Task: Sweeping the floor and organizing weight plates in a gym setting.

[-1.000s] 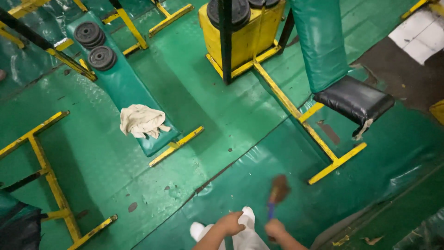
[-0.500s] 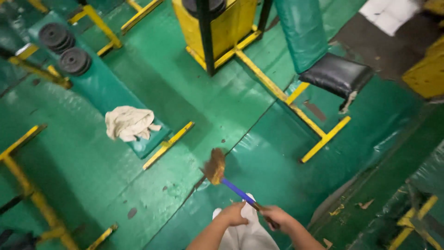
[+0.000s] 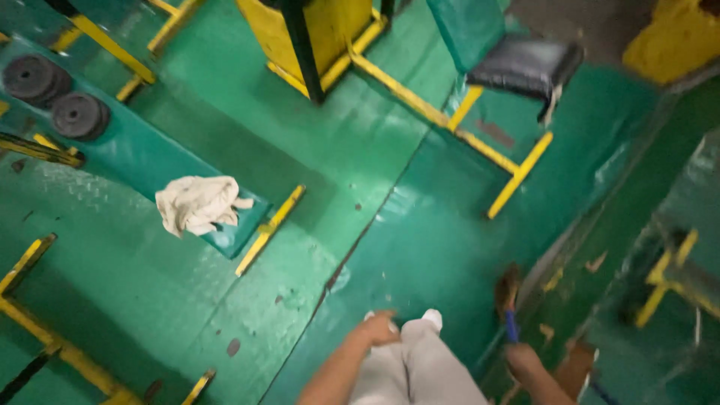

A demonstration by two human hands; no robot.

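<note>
The right hand [image 3: 525, 364] is wrapped around the blue handle of a small broom [image 3: 508, 296] low at 5 o'clock, its brush by the floor's [image 3: 420, 225] edge, where brown bits still lie unswept, while the left hand [image 3: 380, 328] hangs loosely curled and empty.

Glossy green floor [image 3: 420, 225], painted metal frame [image 3: 517, 169], crumpled cloth rag [image 3: 199, 204], matt blk iron plates [image 3: 79, 115]
</note>
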